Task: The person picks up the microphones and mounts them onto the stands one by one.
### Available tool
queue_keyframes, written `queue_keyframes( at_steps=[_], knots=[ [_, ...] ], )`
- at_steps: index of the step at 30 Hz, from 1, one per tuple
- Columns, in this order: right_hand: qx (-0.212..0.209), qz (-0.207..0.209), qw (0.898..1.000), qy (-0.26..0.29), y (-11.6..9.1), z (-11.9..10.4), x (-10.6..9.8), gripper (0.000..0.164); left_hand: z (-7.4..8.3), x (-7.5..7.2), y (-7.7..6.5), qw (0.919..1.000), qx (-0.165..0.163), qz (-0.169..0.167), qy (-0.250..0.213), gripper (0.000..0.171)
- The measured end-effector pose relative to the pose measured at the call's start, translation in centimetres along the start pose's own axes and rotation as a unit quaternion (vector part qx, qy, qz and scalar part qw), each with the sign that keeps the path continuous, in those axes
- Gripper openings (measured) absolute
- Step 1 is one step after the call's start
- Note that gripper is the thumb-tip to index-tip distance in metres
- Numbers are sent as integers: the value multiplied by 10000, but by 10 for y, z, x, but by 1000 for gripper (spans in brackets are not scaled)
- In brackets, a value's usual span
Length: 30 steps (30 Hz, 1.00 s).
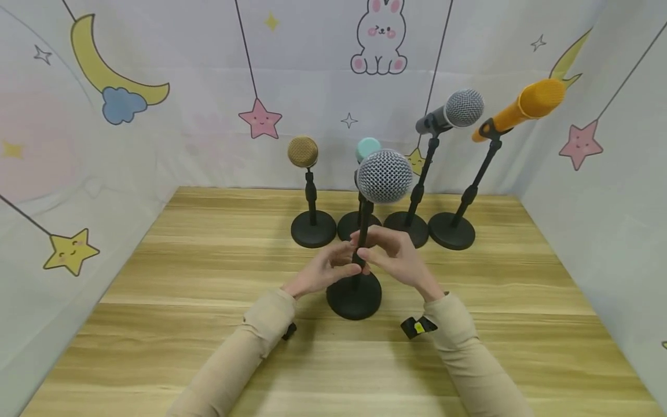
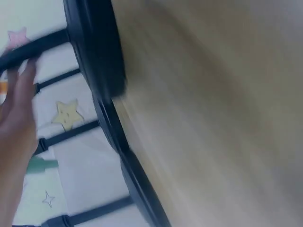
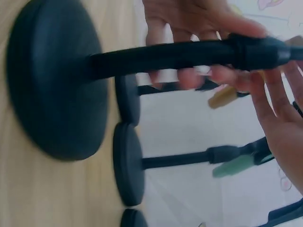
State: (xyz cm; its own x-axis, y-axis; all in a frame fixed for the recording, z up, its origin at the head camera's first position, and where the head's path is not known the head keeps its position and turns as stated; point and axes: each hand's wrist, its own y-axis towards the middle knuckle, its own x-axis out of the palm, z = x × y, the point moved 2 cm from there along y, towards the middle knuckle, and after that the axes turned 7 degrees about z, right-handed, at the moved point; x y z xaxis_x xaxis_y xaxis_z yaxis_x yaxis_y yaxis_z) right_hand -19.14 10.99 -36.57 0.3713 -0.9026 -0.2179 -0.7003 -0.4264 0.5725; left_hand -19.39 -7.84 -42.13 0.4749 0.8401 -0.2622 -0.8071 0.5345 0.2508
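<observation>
A microphone [image 1: 384, 176] with a silver mesh head sits atop a black desk stand [image 1: 354, 298] with a round base, in front of me. Coming from the left, my left hand [image 1: 319, 271] grips the pole low down, thumb on the near side and fingers behind. My right hand [image 1: 400, 258] holds the pole slightly higher, its thumb tip at the collar. In the right wrist view the left hand's fingertips [image 3: 190, 78] show past the pole, and the right hand [image 3: 286, 137] lies beside the collar. The left wrist view is blurred, with the left hand [image 2: 16, 142] at its edge.
Behind stands a row of microphones on black stands: gold [image 1: 303, 152], mint [image 1: 367, 148], grey-silver [image 1: 464, 108] and orange [image 1: 542, 98]. Their round bases sit close together on the wooden table [image 1: 208, 266]. Printed cloth walls [image 1: 312, 87] enclose the back and sides.
</observation>
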Motion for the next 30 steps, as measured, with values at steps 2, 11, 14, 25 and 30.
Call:
queue_keyframes(
  at_steps=[2, 11, 14, 25, 30],
  knots=[
    [64, -211, 9997, 42, -4, 6, -1, 27, -4, -1, 1, 9983, -179, -455, 322, 38],
    [500, -739, 9959, -173, -12, 23, 2, 28, -9, 5, 3, 9837, 243, -871, 1557, 20],
    [431, -454, 9977, -255, -14, 25, 5, 23, -9, 6, 2, 9794, 327, -780, 1832, 17],
    [-336, 514, 9924, -1065, -20, 21, 16, 23, -5, 5, 0, 9739, 250, -559, 2187, 13],
    [-128, 57, 9990, -428, -18, 24, 11, 29, -6, 6, 2, 9744, 327, -623, 2134, 13]
  ],
)
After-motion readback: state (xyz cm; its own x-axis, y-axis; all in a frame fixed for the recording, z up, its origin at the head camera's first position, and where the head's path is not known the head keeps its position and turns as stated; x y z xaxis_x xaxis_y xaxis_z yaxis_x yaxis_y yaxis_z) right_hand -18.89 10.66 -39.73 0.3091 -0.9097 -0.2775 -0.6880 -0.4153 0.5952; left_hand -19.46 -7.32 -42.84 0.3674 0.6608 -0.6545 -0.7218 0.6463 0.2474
